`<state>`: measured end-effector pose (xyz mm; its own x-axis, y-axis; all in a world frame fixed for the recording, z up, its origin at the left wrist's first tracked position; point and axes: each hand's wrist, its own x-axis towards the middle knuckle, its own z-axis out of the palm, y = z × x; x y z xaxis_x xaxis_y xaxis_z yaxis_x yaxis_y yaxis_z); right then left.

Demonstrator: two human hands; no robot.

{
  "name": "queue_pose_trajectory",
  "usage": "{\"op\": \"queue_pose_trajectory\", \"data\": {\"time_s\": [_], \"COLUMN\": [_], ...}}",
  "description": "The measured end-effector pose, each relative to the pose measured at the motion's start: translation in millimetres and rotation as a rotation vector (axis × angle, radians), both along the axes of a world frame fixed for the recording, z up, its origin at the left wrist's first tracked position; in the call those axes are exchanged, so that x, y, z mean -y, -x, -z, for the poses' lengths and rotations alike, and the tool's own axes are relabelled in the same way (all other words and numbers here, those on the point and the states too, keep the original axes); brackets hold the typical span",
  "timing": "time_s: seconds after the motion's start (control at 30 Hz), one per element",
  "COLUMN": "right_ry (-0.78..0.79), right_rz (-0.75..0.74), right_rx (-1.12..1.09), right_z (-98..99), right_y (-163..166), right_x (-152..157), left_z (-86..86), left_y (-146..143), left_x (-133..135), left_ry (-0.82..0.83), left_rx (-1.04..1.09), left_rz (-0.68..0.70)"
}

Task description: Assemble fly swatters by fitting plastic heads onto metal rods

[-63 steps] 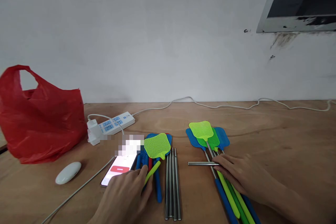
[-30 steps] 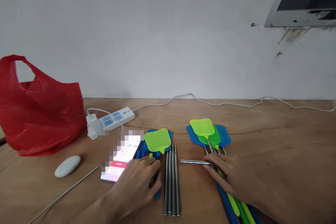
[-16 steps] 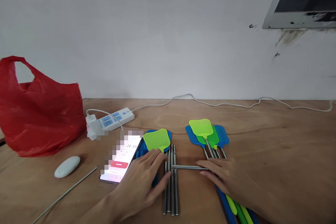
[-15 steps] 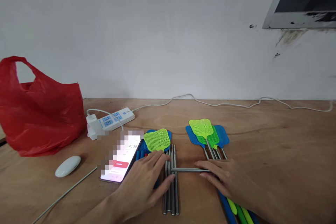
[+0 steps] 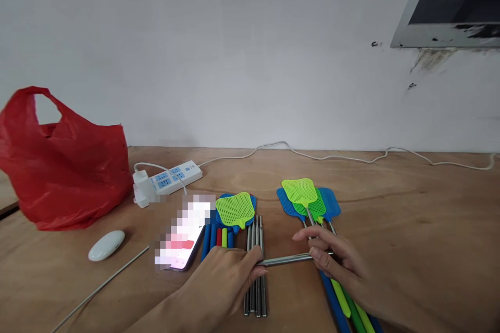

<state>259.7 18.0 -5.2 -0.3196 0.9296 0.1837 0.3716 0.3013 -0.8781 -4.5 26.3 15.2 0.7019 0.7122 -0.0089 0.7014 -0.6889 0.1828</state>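
Note:
A slim metal rod (image 5: pixel 286 259) lies crosswise between my hands. My left hand (image 5: pixel 230 276) pinches its left end between thumb and fingers. My right hand (image 5: pixel 339 260) grips the other end with thumb and bent fingers, its index finger stretched out. Beneath the left hand are several more metal rods (image 5: pixel 258 294), side by side on the table. Beyond it sit a yellow-green fly swatter head (image 5: pixel 235 209) on blue ones and several coloured handles (image 5: pixel 224 237). Under and behind the right hand is a pile of assembled fly swatters (image 5: pixel 299 191), their handles (image 5: pixel 341 297) pointing toward me.
A lit phone (image 5: pixel 187 237) leans left of the swatter heads. Farther left are a white oval case (image 5: pixel 107 245), a power strip (image 5: pixel 175 177) with a plugged-in charger and a red plastic bag (image 5: pixel 74 166). A white cable (image 5: pixel 332 157) runs along the wall.
My left hand has drawn nearer and closed on the rod's left end. The right hand has shifted right and turned, its index finger lifting. The rod now tilts slightly.

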Motion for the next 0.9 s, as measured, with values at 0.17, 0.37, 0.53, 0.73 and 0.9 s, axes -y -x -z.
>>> {"op": "queue_pose_trajectory", "data": {"time_s": [0.17, 0.37, 0.53, 0.73, 0.9], "right_ry": [0.167, 0.244, 0.208, 0.132, 0.043], "right_rz": [-0.016, 0.022, 0.131, 0.082, 0.024], "right_rx": [-0.113, -0.204, -0.207, -0.119, -0.044], "right_z": [-7.0, -8.5, -5.9, -8.9, -8.4], "right_y": [4.1, -4.2, -28.0, -32.3, -22.2], "right_x": [10.1, 8.1, 0.1, -0.6, 8.5], "left_z": [-10.1, -18.7, -21.6, -10.1, -6.0], "left_y": [9.1, 24.1, 46.2, 55.7, 48.6], "left_x": [7.5, 11.9, 14.1, 7.4, -1.7], "left_ry": [0.072, 0.027, -0.035, -0.005, 0.092], "left_rx": [0.076, 0.178, 0.231, 0.281, 0.238], "left_rz": [0.026, -0.001, -0.112, -0.07, 0.011]}}
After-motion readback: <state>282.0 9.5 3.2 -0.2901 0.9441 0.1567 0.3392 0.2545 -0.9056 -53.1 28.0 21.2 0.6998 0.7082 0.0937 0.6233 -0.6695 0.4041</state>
